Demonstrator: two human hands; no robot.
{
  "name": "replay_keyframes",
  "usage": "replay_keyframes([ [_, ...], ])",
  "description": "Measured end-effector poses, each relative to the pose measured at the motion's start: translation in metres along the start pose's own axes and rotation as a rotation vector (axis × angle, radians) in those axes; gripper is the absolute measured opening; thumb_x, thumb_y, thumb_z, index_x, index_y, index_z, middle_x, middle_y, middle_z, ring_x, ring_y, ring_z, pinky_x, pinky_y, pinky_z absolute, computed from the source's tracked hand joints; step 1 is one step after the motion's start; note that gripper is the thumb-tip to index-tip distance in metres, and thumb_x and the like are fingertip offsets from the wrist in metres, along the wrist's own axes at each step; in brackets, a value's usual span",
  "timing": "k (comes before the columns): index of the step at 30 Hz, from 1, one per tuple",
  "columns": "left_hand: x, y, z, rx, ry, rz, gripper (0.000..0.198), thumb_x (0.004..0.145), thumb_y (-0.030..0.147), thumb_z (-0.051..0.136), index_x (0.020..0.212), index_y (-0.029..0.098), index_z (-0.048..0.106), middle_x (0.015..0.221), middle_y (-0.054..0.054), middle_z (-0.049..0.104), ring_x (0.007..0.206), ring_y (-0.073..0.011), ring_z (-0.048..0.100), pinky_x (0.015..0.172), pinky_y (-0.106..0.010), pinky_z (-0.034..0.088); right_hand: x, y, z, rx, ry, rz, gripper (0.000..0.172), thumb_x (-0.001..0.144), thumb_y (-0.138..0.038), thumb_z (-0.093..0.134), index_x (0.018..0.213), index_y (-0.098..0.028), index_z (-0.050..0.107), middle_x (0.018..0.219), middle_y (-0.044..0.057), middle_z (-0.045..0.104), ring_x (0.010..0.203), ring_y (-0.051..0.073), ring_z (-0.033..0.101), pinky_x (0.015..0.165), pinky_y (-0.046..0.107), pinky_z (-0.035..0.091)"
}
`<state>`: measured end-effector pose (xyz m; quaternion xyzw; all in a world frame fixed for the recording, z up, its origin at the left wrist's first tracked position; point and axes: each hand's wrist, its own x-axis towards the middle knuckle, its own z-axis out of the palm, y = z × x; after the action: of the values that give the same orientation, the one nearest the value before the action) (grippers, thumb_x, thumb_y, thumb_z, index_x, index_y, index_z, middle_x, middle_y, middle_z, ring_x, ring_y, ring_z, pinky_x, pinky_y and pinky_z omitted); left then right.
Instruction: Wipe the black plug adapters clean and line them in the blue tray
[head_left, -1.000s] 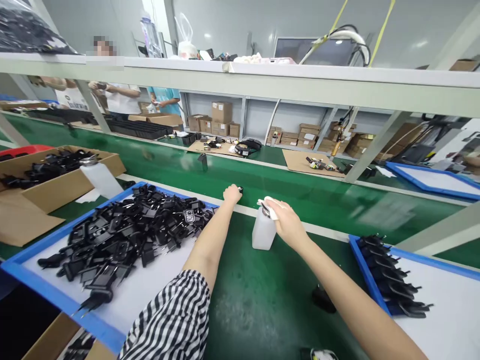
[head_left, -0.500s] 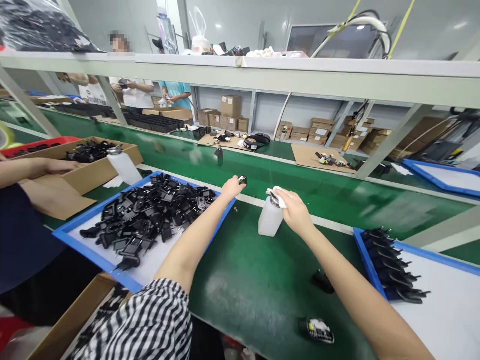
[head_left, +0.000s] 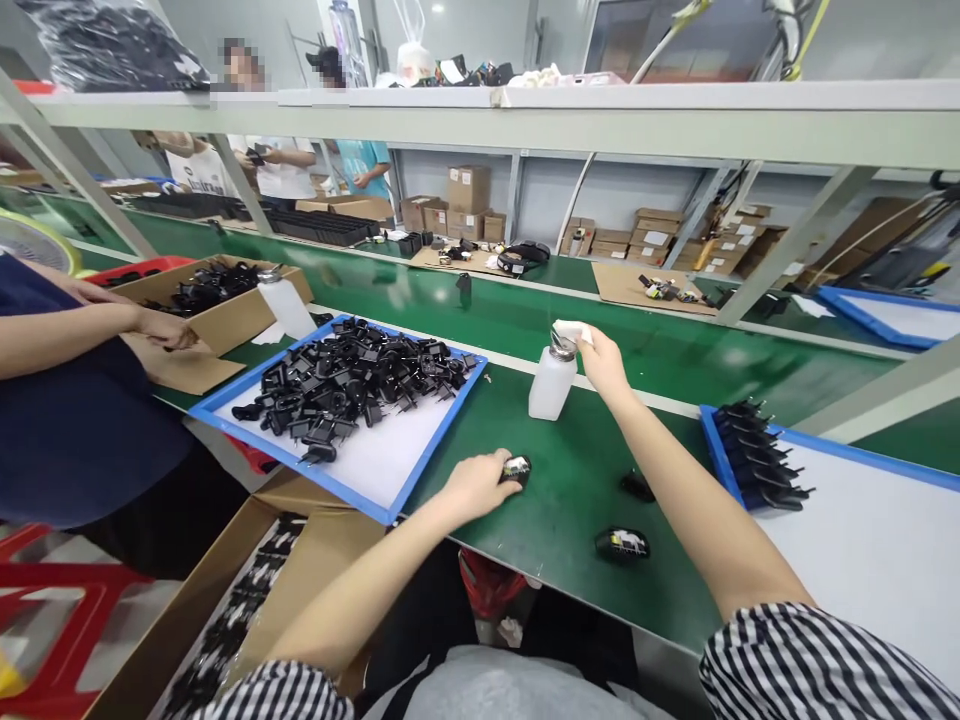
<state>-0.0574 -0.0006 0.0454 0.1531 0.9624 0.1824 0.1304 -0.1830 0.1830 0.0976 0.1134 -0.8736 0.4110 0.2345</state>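
My left hand (head_left: 480,484) is closed around a black plug adapter (head_left: 516,470) with a pale, printed-looking face, low over the green bench near its front edge. In my right hand (head_left: 602,362) a folded white cloth (head_left: 573,332) is pinched at the metal top of a white dispenser bottle (head_left: 553,384), which stands upright. Two more black adapters lie on the bench: one (head_left: 624,543) shows a similar pale face, the other (head_left: 637,485) sits partly beside my right forearm. A blue-rimmed tray (head_left: 397,505) on the left bears a heap of black plug adapters (head_left: 360,375).
On the right, a blue-rimmed tray (head_left: 862,540) holds a row of black adapters (head_left: 761,455). A co-worker's hand (head_left: 166,328) is by a cardboard box (head_left: 232,325) at left. Another white bottle (head_left: 286,305) stands behind the heaped tray. An open carton (head_left: 217,570) sits below the bench edge.
My left hand has come back toward me with the adapter, from the far side of the bench to near the front edge. My right hand stays at the bottle top with the cloth.
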Motion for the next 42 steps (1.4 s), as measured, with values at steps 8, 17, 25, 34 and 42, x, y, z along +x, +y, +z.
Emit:
replay_keyframes([
  [8,-0.010,0.006,0.060,-0.251,0.308,0.025,0.030,0.074,0.031,0.043,0.101,0.017,0.046,0.093,-0.007,0.056,0.087,-0.0203,0.050,0.079,-0.033,0.038,-0.007,0.003,0.005,-0.123,-0.006,-0.078,0.037,0.073,-0.015,0.032,0.105,-0.017,0.050,0.104,0.005,0.057,0.093,0.020,0.053,0.079,0.036,0.042],
  [17,-0.012,0.001,0.066,-0.343,0.371,0.059,0.029,0.074,0.030,0.044,0.100,0.017,0.047,0.094,-0.007,0.055,0.086,-0.0190,0.050,0.080,-0.034,0.038,-0.009,0.003,0.007,-0.150,0.010,-0.112,0.036,0.076,-0.018,0.029,0.106,-0.018,0.050,0.104,0.006,0.057,0.092,0.019,0.054,0.077,0.036,0.043],
  [25,-0.012,0.002,0.065,-0.327,0.363,0.067,0.029,0.074,0.029,0.043,0.101,0.016,0.046,0.095,-0.007,0.055,0.088,-0.0196,0.049,0.081,-0.035,0.037,-0.008,0.002,0.005,-0.181,-0.009,-0.129,0.038,0.074,-0.016,0.028,0.106,-0.016,0.049,0.107,0.006,0.055,0.095,0.020,0.052,0.077,0.036,0.042],
  [34,-0.013,0.004,0.063,-0.320,0.339,0.059,0.030,0.074,0.029,0.045,0.102,0.018,0.046,0.098,-0.007,0.054,0.090,-0.0194,0.048,0.082,-0.034,0.036,-0.018,-0.009,0.005,-0.543,-0.108,-0.349,0.043,0.069,-0.005,0.032,0.109,-0.014,0.046,0.111,0.012,0.051,0.111,0.025,0.037,0.091,0.056,0.013],
  [42,-0.012,0.002,0.064,-0.357,0.307,0.000,0.034,0.069,0.033,0.053,0.098,0.017,0.049,0.091,-0.006,0.055,0.091,-0.0187,0.048,0.081,-0.030,0.037,-0.055,-0.030,-0.025,-0.299,0.072,0.020,0.035,0.076,-0.018,0.029,0.102,-0.016,0.052,0.101,0.010,0.058,0.094,0.026,0.051,0.078,0.046,0.038],
])
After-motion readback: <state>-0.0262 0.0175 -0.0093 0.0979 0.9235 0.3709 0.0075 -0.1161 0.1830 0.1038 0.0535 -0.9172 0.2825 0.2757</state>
